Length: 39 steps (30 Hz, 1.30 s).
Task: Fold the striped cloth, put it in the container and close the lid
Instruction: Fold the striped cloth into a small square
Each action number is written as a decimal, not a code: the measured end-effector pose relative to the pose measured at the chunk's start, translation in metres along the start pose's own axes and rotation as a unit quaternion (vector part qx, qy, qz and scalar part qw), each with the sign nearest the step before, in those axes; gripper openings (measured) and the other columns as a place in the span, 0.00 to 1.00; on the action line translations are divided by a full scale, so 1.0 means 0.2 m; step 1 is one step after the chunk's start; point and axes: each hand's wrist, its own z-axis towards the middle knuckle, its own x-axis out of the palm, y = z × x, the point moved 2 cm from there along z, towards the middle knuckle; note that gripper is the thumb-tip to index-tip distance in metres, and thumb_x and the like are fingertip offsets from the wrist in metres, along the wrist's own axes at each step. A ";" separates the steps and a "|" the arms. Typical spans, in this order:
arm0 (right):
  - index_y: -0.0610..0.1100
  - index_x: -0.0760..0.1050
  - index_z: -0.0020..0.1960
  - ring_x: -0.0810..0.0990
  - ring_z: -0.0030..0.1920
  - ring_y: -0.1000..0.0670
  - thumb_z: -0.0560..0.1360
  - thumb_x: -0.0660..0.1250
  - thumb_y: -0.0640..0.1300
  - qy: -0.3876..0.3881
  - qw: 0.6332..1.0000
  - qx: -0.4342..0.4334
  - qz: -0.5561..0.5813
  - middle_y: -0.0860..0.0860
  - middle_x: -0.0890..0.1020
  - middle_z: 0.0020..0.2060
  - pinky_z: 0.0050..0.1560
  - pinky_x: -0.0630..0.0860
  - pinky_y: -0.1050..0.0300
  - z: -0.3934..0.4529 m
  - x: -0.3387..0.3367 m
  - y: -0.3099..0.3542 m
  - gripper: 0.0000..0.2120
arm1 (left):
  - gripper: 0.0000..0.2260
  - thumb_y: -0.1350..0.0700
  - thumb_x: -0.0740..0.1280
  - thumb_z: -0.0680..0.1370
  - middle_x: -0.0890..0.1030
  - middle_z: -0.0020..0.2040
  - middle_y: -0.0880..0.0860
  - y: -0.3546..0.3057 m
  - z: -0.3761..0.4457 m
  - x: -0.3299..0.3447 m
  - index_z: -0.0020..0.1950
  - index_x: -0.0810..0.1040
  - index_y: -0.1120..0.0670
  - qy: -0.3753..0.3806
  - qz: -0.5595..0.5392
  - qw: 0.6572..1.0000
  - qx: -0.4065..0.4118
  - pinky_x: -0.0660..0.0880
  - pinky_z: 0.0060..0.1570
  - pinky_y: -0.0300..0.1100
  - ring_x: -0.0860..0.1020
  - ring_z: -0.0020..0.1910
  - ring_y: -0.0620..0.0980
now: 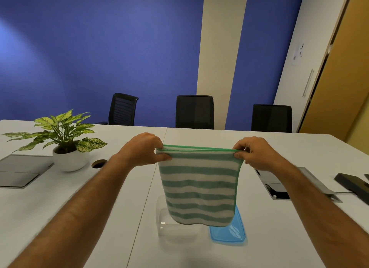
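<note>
green-striped cloth, doubled, hangs above the container, my left hand and right hand pinching its top corners; next, i judge, another fold

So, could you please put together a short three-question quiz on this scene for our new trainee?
1. True or false: the striped cloth lies flat on the table.
2. Which hand pinches the cloth's top corner nearer the potted plant: A) the left hand or B) the right hand?
3. Fill in: the blue lid lies on the table beside the clear ______, not on it.

Key
1. False: it hangs in the air, doubled over, with both top corners held.
2. A.
3. container.
</note>
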 end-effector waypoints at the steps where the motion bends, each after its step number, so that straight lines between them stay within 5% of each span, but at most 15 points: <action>1: 0.51 0.79 0.46 0.78 0.43 0.48 0.76 0.69 0.43 -0.002 1.000 0.000 0.004 0.55 0.79 0.42 0.47 0.80 0.53 0.00 0.00 0.00 0.03 | 0.20 0.41 0.73 0.72 0.86 0.51 0.49 0.00 -0.01 0.00 0.55 0.85 0.54 -0.009 -0.022 1.000 0.001 0.72 0.41 0.34 0.77 0.43 0.46; 8: 0.48 0.82 0.50 0.80 0.44 0.49 0.75 0.71 0.41 0.019 0.999 0.008 0.041 0.50 0.83 0.47 0.47 0.80 0.55 0.00 -0.01 -0.01 0.06 | 0.09 0.57 0.79 0.69 0.82 0.42 0.45 -0.03 -0.04 -0.03 0.48 0.83 0.52 -0.050 -0.219 0.974 -0.016 0.83 0.46 0.42 0.81 0.38 0.44; 12: 0.44 0.84 0.53 0.80 0.47 0.48 0.74 0.71 0.42 0.023 1.000 0.007 0.017 0.49 0.84 0.48 0.51 0.81 0.52 0.01 -0.03 0.01 0.08 | 0.25 0.58 0.78 0.71 0.81 0.47 0.45 -0.03 -0.02 -0.02 0.65 0.76 0.48 -0.004 -0.254 0.965 -0.061 0.80 0.48 0.40 0.81 0.43 0.45; 14: 0.47 0.84 0.50 0.81 0.45 0.47 0.74 0.72 0.42 0.062 0.998 0.013 0.027 0.50 0.85 0.47 0.49 0.82 0.51 0.00 -0.06 0.02 0.06 | 0.17 0.58 0.77 0.71 0.83 0.45 0.43 -0.02 -0.02 -0.02 0.59 0.82 0.51 0.016 -0.242 0.968 -0.062 0.81 0.47 0.39 0.82 0.42 0.44; 16: 0.48 0.85 0.46 0.81 0.40 0.48 0.73 0.73 0.44 0.143 0.982 0.009 0.122 0.49 0.86 0.44 0.40 0.81 0.57 -0.03 -0.10 0.01 0.04 | 0.07 0.60 0.77 0.71 0.84 0.39 0.43 -0.01 -0.02 -0.03 0.47 0.85 0.51 0.032 -0.279 0.958 -0.064 0.80 0.41 0.36 0.83 0.40 0.45; 19: 0.38 0.84 0.52 0.78 0.36 0.50 0.70 0.75 0.48 0.243 0.921 0.013 0.305 0.43 0.86 0.46 0.33 0.77 0.62 -0.06 -0.12 -0.01 0.15 | 0.04 0.62 0.76 0.72 0.86 0.39 0.48 0.02 -0.04 -0.04 0.46 0.86 0.56 0.056 -0.379 0.919 -0.089 0.79 0.39 0.35 0.84 0.42 0.48; 20: 0.38 0.84 0.52 0.77 0.35 0.51 0.70 0.76 0.48 0.218 0.935 0.010 0.280 0.43 0.86 0.45 0.32 0.77 0.60 -0.06 -0.11 -0.02 0.16 | 0.05 0.62 0.76 0.72 0.86 0.39 0.48 0.01 -0.04 -0.03 0.46 0.86 0.57 0.055 -0.360 0.927 -0.093 0.79 0.40 0.35 0.83 0.41 0.48; 22: 0.42 0.85 0.51 0.79 0.36 0.53 0.72 0.74 0.45 0.053 0.998 -0.009 0.041 0.47 0.86 0.42 0.38 0.81 0.53 -0.01 -0.06 -0.04 0.10 | 0.05 0.60 0.76 0.72 0.85 0.40 0.48 -0.02 -0.03 0.01 0.47 0.86 0.56 0.025 -0.280 0.955 -0.099 0.76 0.41 0.33 0.82 0.40 0.47; 24: 0.45 0.85 0.50 0.80 0.42 0.50 0.73 0.71 0.44 -0.068 0.992 -0.026 -0.098 0.49 0.86 0.44 0.48 0.81 0.49 0.00 0.00 -0.04 0.07 | 0.05 0.59 0.75 0.73 0.85 0.42 0.50 -0.05 -0.02 0.04 0.48 0.86 0.57 -0.024 -0.239 0.965 -0.103 0.74 0.41 0.31 0.81 0.41 0.46; 33: 0.45 0.83 0.51 0.79 0.43 0.50 0.75 0.71 0.42 -0.042 0.999 -0.004 0.004 0.50 0.84 0.45 0.47 0.79 0.54 -0.02 0.02 -0.04 0.06 | 0.06 0.58 0.74 0.75 0.83 0.46 0.50 -0.05 -0.04 0.04 0.51 0.83 0.56 -0.056 -0.235 0.963 -0.123 0.72 0.40 0.26 0.79 0.41 0.46; 39: 0.49 0.76 0.44 0.81 0.45 0.50 0.72 0.73 0.36 0.022 0.996 0.034 0.075 0.51 0.82 0.44 0.44 0.81 0.56 -0.05 0.01 -0.03 0.10 | 0.14 0.63 0.73 0.75 0.81 0.48 0.52 -0.05 -0.07 0.04 0.41 0.68 0.52 -0.051 -0.333 0.927 -0.165 0.79 0.35 0.34 0.80 0.46 0.52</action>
